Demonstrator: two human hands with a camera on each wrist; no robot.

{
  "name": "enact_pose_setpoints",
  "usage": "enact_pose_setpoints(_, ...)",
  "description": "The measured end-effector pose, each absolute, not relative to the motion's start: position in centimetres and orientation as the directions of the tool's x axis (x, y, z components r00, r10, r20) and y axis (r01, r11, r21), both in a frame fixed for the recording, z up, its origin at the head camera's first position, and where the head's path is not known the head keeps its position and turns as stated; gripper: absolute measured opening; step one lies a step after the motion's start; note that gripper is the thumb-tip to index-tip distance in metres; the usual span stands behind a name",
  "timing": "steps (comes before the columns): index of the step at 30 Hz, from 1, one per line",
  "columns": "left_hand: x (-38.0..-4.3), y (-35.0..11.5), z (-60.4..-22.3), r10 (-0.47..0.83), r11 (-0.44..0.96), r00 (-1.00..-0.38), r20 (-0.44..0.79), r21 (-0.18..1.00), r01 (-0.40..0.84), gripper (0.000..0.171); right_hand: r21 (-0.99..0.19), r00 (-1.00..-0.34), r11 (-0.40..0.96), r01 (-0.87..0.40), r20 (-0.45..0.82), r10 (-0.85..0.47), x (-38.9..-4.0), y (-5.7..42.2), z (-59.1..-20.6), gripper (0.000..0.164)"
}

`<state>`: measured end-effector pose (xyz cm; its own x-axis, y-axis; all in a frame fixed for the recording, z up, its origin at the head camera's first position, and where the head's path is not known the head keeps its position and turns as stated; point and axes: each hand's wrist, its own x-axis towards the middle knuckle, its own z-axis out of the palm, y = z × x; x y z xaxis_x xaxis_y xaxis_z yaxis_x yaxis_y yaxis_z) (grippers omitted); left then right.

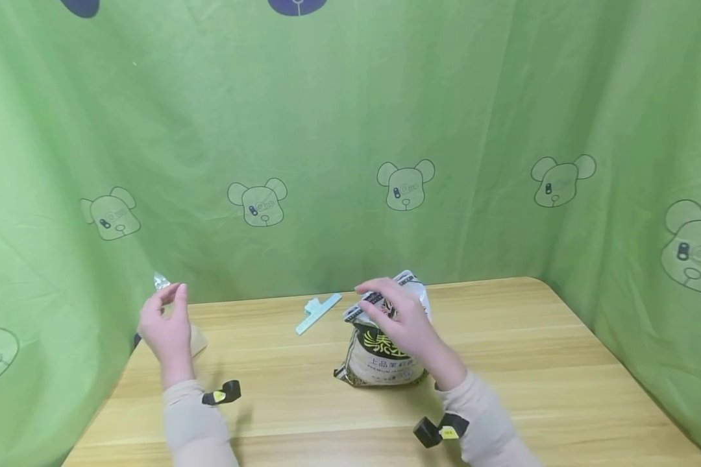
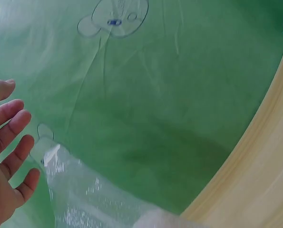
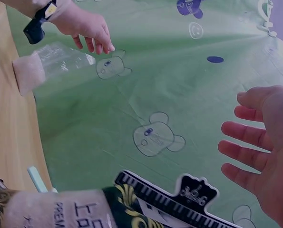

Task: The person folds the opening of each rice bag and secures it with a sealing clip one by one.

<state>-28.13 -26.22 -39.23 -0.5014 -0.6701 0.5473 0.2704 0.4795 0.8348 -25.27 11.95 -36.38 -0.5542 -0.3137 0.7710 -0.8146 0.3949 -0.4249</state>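
While the left hand [image 1: 167, 329] hangs near the clear bag [image 3: 46, 66] at left, the right hand [image 1: 405, 321] hovers by the printed bag [image 1: 378, 353]; both hands' fingers are parted, apparently empty.

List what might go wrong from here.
1. The clear bag stands close to the table's edge with no clip visible on its top; a bump from the nearby left hand might tip it and spill its pale contents.
2. The light blue clip lies by the back edge and could get nudged off.
3. The right hand, close to the printed bag, might knock its black clip loose.
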Motion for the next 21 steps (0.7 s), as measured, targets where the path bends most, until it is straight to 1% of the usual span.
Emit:
enact_pose_setpoints(2,-28.0,-26.8,-39.4,-0.686,0.484,-0.477,0.549,0.834,0.264,0.031,-0.415,-0.543,0.386,-0.824,0.773,-0.328,-25.2,11.6,-36.5,0.027)
enact_pose_setpoints(4,-27.7,-27.3,-39.6,-0.706,0.484,-0.460,0.539,0.841,0.242,0.029,-0.421,-0.548,0.381,-0.823,0.764,-0.341,-25.0,11.2,-36.7,0.026)
enact_pose_setpoints(7,-27.5,-28.1,-39.9,-0.737,0.468,-0.450,0.505,0.861,0.200,0.032,-0.416,-0.534,0.353,-0.838,0.759,-0.372,-24.8,10.6,-37.0,0.025)
enact_pose_setpoints(15,-26.8,-29.7,-41.1,-0.802,0.344,-0.480,0.356,0.932,0.116,0.041,-0.390,-0.498,0.314,-0.865,0.735,-0.460,-24.2,8.7,-37.8,0.025)
enact_pose_setpoints(21,-26.7,-30.9,-42.5,-0.802,0.316,-0.513,0.306,0.946,0.071,0.047,-0.364,-0.476,0.308,-0.879,0.711,-0.518,-24.0,7.3,-38.8,0.025)
